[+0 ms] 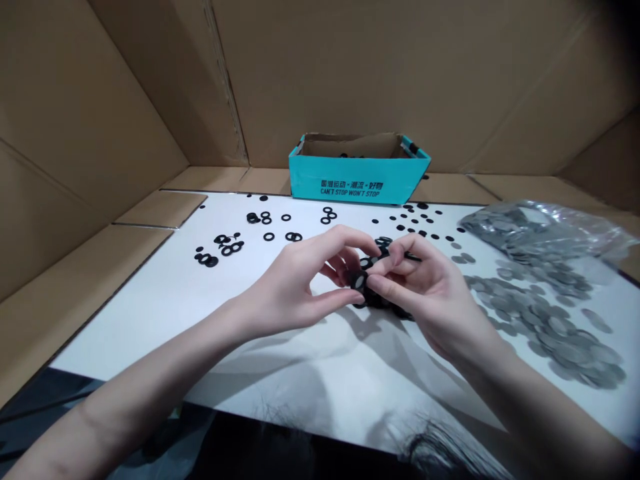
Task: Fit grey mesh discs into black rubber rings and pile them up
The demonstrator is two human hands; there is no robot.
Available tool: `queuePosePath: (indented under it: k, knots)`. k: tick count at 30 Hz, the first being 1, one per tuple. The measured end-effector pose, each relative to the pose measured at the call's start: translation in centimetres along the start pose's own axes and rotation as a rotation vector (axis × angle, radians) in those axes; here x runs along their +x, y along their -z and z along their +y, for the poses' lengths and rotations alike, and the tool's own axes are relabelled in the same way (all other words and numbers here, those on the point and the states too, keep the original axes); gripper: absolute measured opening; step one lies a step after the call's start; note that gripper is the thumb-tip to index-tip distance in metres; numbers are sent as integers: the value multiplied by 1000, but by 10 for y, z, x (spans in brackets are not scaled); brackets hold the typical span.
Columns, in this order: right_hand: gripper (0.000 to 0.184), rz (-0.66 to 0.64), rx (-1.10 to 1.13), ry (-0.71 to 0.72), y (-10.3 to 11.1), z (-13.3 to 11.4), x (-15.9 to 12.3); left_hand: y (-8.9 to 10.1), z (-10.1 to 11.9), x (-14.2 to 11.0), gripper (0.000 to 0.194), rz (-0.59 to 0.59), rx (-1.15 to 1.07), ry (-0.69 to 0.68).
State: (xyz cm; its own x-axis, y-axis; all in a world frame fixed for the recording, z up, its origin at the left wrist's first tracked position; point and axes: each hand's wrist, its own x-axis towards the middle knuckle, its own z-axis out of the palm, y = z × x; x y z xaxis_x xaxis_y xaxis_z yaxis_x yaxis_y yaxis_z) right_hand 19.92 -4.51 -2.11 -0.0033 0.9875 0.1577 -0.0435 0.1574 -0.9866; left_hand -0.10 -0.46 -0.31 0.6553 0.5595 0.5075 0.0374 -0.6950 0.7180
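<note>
My left hand (295,283) and my right hand (425,293) meet over the middle of a white sheet (130,320). Their fingertips pinch a small black rubber ring (359,281) and a cluster of similar rings, some with grey centres. My fingers partly hide this cluster. More black rings (380,300) lie heaped just below my hands. Loose black rings (227,245) are scattered to the left, and small black discs (415,220) lie beyond my right hand. A mass of grey metal discs (550,327) spreads to the right of my right hand.
A teal cardboard box (357,180) with an open top stands at the far edge of the white sheet, with black pieces inside it. A clear plastic bag of grey discs (545,230) lies at the far right. Cardboard walls (100,113) surround the work surface.
</note>
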Motion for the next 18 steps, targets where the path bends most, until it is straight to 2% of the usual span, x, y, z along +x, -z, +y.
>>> queuePosePath:
  k: [6, 18]
  knots:
    - [55, -81, 127, -109, 1, -2, 0, -1, 0, 1, 29, 33, 62, -153]
    - [55, -173, 103, -161, 1, -5, -1, 0, -1, 1, 32, 39, 110, -228]
